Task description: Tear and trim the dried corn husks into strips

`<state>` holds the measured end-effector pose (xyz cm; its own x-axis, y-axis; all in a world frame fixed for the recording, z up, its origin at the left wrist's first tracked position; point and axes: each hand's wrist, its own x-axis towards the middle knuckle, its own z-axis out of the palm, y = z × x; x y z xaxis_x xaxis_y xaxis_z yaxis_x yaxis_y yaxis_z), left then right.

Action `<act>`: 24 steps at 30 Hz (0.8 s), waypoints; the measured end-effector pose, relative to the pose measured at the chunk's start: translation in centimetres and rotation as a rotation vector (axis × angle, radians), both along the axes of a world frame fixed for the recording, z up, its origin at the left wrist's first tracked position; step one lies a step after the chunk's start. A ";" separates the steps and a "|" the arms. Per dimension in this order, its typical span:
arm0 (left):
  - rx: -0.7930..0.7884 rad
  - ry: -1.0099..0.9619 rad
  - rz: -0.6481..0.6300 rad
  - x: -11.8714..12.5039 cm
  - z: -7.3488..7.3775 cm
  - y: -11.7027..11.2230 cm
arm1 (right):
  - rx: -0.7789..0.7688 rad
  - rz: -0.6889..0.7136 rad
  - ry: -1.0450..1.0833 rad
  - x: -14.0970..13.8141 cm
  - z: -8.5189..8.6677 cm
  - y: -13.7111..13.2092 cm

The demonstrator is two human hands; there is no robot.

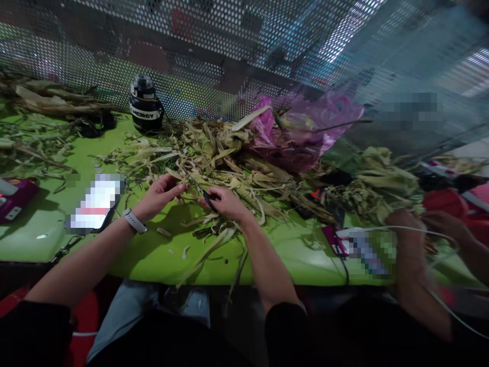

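My right hand [225, 201] is closed around the dark handles of a pair of scissors [197, 184], whose blades point up and to the left. Just left of them, my left hand [162, 193] pinches a pale strip of corn husk [176, 175] between thumb and fingers, close to the blades. A white band sits on my left wrist. Behind both hands spreads a heap of dry corn husks [214, 145], partly cut into strips. Loose husk strips [214, 250] lie below my right hand, some hanging over the table edge.
A black bottle [145, 104] stands on the green table [153, 255] against a perforated metal screen [214, 61]. A pink plastic bag [301, 137] rests behind the heap. A lit phone [97, 201] lies at left. At right, a co-worker's hands [405, 224] are near another phone [369, 252] and white cable.
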<state>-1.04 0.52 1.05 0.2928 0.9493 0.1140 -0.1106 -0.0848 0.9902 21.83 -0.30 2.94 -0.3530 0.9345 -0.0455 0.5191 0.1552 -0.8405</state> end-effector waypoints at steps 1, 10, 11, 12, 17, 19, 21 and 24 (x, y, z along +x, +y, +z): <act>0.006 -0.002 0.006 0.0 0.0 0.0 | 0.005 -0.012 0.010 0.0 -0.1 0.1; 0.051 -0.149 0.330 0.1 -0.3 0.8 | -0.126 -0.008 0.246 -0.2 0.3 -0.1; 0.042 -0.161 0.346 0.1 -0.4 0.8 | -0.161 0.029 0.233 -0.3 0.2 -0.2; 0.034 -0.170 0.354 0.1 -0.4 0.9 | -0.185 0.057 0.214 -0.4 0.1 -0.4; 0.037 -0.160 0.325 0.4 -0.3 0.5 | -0.127 0.026 0.109 -1.3 -1.3 -0.3; 0.039 -0.159 0.316 0.5 -0.3 0.4 | -0.038 -0.018 0.056 -1.5 -1.7 -0.2; 0.034 -0.166 0.313 0.5 -0.3 0.3 | 0.075 -0.059 -0.012 -1.7 -1.8 -0.2; 0.019 -0.171 0.317 0.6 -0.3 0.3 | 0.285 -0.103 -0.153 -1.8 -2.0 -0.3</act>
